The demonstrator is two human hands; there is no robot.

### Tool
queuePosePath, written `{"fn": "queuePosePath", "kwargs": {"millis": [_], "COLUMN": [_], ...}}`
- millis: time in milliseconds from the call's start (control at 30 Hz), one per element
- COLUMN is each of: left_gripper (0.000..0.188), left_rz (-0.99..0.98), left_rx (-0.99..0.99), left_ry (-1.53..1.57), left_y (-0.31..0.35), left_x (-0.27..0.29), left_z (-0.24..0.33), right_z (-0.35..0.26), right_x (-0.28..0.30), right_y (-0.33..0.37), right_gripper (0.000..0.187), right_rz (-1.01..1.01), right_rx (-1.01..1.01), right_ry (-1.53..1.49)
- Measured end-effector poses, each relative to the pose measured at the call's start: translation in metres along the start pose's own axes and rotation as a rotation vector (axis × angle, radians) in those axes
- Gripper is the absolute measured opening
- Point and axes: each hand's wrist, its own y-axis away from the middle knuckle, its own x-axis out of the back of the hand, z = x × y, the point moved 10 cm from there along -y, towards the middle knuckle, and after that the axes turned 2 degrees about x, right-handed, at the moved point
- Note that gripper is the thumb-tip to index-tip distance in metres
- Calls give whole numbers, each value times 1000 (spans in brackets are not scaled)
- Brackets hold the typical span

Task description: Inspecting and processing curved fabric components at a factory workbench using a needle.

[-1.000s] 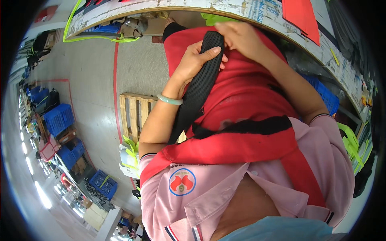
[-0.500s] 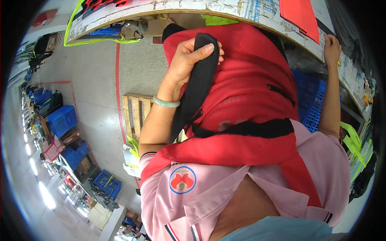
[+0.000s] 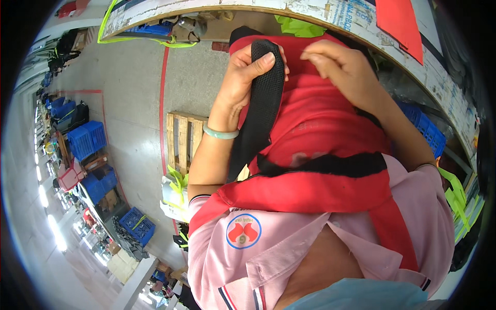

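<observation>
A long black mesh strap (image 3: 262, 90) is gripped in my left hand (image 3: 247, 72), thumb pressed flat on its folded upper end. Its lower part hangs along my forearm toward my waist. A pale green bangle (image 3: 220, 133) circles that wrist. To the right of the strap and apart from it, my right hand (image 3: 347, 72) is raised over the red apron (image 3: 310, 124). Its fingers are bent and drawn together toward the thumb; whatever they may pinch is too small or hidden to make out.
A worn work table (image 3: 289, 11) curves across the far side, with red fabric pieces (image 3: 400, 28) on its right part. Blue crates (image 3: 430, 135) stand under it at right. A wooden pallet (image 3: 181, 142) and more blue crates (image 3: 87, 140) are on the floor at left.
My right hand has left the table's right edge and come in over the apron, close to the strap, its fingers drawn together. My left hand keeps the same grip on the strap.
</observation>
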Motion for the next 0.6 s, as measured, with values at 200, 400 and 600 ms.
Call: {"fn": "queuePosePath", "kwargs": {"millis": [200, 400, 600], "left_gripper": [23, 23, 21], "left_rz": [30, 18, -14], "left_rx": [-30, -16, -20], "left_ry": [0, 21, 25], "left_y": [4, 4, 4], "left_x": [10, 16, 17], "left_z": [5, 5, 0], "right_z": [-13, 2, 6], "right_x": [-35, -45, -42], "right_y": [-20, -23, -20], "right_gripper": [13, 12, 14], "right_rz": [-132, -157, -141], "right_rx": [23, -42, -77], "right_ry": [-108, -170, -179]}}
